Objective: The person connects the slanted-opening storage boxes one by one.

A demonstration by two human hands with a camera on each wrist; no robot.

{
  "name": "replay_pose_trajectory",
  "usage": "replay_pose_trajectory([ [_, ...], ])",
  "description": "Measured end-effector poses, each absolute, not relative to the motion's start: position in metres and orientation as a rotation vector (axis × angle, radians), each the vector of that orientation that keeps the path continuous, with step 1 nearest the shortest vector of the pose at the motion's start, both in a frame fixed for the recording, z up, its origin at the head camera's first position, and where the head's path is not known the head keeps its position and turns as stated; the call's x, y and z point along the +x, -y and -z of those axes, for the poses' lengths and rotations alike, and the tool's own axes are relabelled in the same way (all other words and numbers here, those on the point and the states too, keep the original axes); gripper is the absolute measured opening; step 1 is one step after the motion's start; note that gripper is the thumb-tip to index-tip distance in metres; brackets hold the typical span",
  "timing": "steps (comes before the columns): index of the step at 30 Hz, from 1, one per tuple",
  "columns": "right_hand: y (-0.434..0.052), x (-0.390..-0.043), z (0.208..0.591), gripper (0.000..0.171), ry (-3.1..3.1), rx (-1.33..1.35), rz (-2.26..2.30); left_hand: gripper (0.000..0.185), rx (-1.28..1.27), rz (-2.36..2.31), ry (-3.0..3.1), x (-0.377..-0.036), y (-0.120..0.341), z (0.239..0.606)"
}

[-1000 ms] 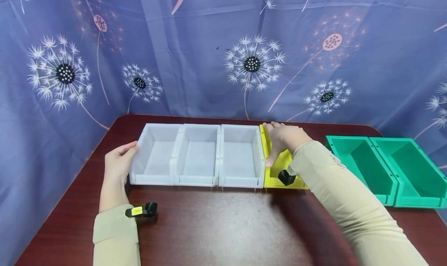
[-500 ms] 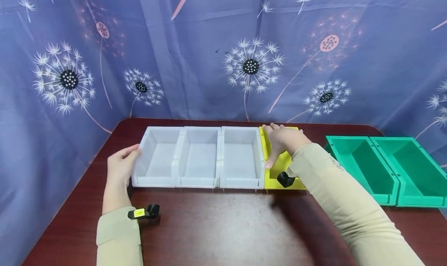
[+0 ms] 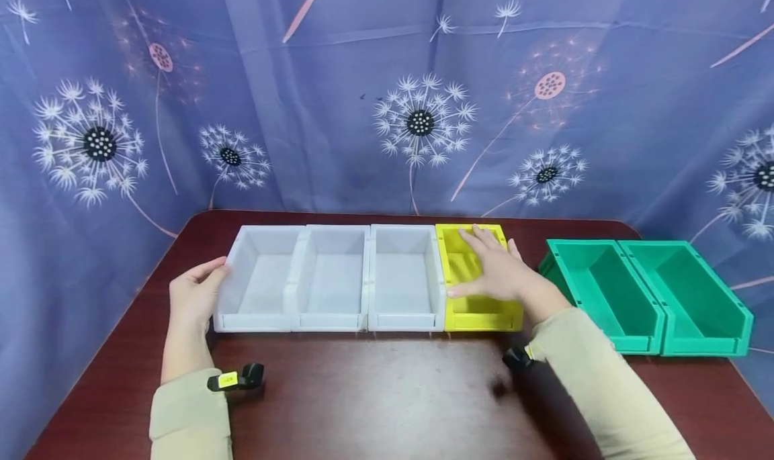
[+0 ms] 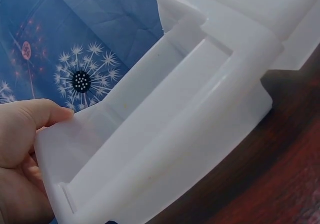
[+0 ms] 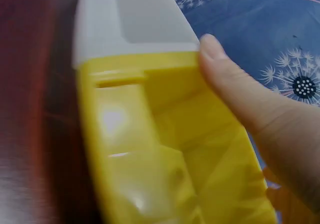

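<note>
Three white plastic storage bins stand side by side, the leftmost white bin [image 3: 263, 279] first, then the middle white bin [image 3: 332, 279] and right white bin [image 3: 402, 279]. Against the last one sits a yellow storage bin [image 3: 484, 322]. My left hand [image 3: 193, 295] grips the outer side wall of the leftmost bin; in the left wrist view a fingertip lies on its rim. Over the yellow bin my right hand [image 3: 498, 268] is spread, fingers fairly straight. Its thumb [image 5: 235, 84] touches the rim where yellow meets white. No contents show in these bins.
To the right, a left green bin [image 3: 611, 292] and a right green bin [image 3: 689, 292] stand joined, a short gap from the yellow one. A blue dandelion curtain [image 3: 326, 111] hangs behind the dark red-brown table [image 3: 363, 393].
My right hand has loosened from the yellow bin's walls, its fingers spreading and its wrist shifting toward me and to the right. The left hand keeps its hold; the head view has shifted slightly.
</note>
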State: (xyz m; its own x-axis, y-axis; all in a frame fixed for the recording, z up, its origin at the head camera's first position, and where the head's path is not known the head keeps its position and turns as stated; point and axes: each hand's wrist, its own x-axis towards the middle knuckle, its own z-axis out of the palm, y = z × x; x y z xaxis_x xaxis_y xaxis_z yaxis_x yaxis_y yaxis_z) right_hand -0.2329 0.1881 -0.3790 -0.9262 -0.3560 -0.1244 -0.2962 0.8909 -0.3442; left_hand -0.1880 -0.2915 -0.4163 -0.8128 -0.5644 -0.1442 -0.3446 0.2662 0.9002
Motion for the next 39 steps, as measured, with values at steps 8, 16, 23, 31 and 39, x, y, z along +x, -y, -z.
replay_pose_trajectory([
  [8, -0.202, -0.207, 0.392, 0.102, -2.990, -0.542, 0.837, 0.046, 0.797, 1.518, 2.396, -0.184, 0.290, 0.415],
  [16, -0.233, -0.183, 0.385, 0.077, -3.125, -0.439, 0.981, 0.046, 0.715, 1.499, 2.426, -0.182, 0.283, 0.411],
  [23, -0.268, -0.175, 0.371, 0.066, -3.206, -0.280, 1.050, 0.043, 0.807, 1.503, 2.401, -0.184, 0.280, 0.410],
  [31, -0.320, -0.171, 0.367, 0.073, -3.224, 0.099, 0.817, 0.041, 0.769, 1.420, 2.452, -0.196, 0.282, 0.405],
  [39, -0.336, -0.171, 0.371, 0.080, -3.159, 0.299, 0.669, 0.042, 0.791, 1.332, 2.523, -0.199, 0.289, 0.398],
])
